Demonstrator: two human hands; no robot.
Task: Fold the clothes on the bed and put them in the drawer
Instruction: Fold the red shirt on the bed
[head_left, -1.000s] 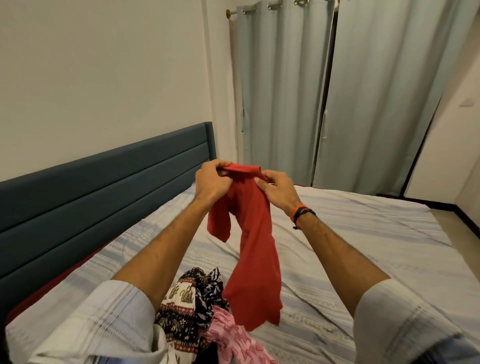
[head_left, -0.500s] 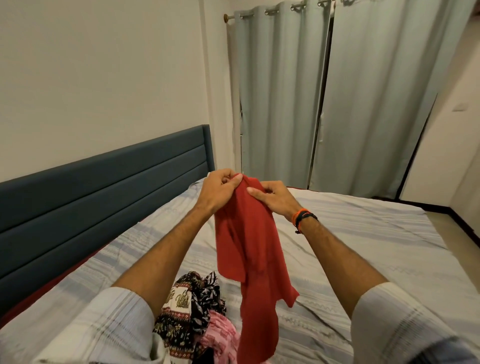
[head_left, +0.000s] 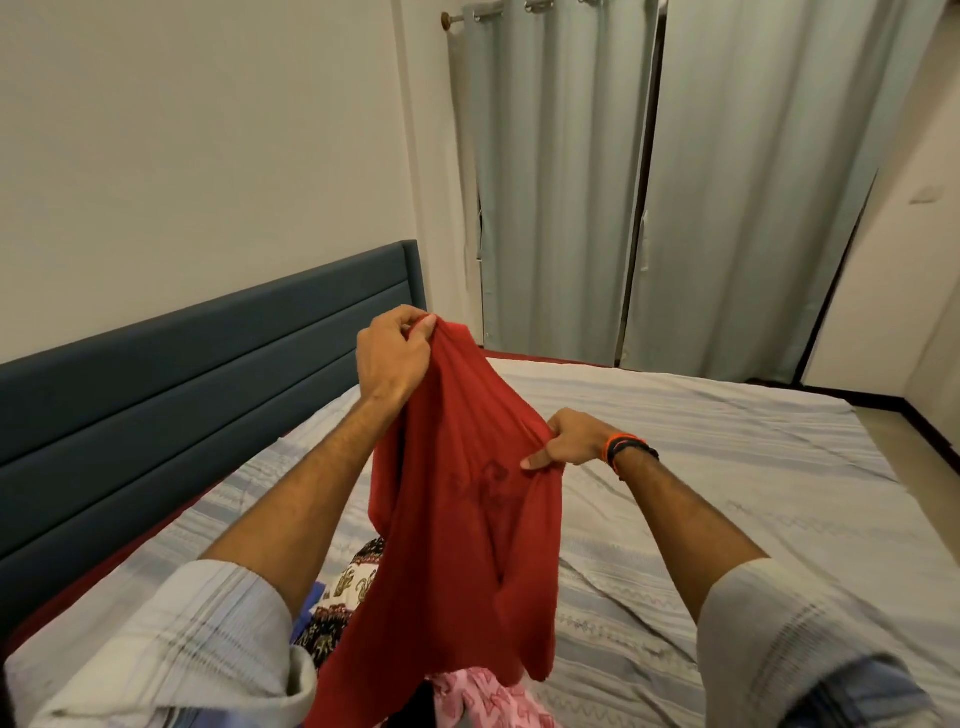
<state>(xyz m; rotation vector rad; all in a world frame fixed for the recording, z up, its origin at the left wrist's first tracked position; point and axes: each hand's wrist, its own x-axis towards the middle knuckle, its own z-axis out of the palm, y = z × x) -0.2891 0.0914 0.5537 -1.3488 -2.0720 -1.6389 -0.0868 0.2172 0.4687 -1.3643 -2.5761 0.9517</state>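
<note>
A red shirt (head_left: 457, 530) hangs in the air over the bed (head_left: 701, 467), spread between both hands, a faint dark print showing on it. My left hand (head_left: 392, 356) pinches its top corner up high. My right hand (head_left: 569, 440), with orange and black bands on the wrist, grips the fabric lower and to the right. Under the shirt lies a pile of clothes: a black-and-cream patterned garment (head_left: 343, 597) and a pink patterned one (head_left: 483, 699), both partly hidden by the red cloth. No drawer is in view.
The bed has a grey striped sheet and a dark blue headboard (head_left: 182, 395) along the left wall. Pale grey curtains (head_left: 675, 182) hang behind the bed. A strip of floor (head_left: 924, 447) shows at the far right.
My hands have drawn apart: the left stayed high, the right slid down and to the right along the fabric, spreading the red shirt wider. The view has tilted slightly.
</note>
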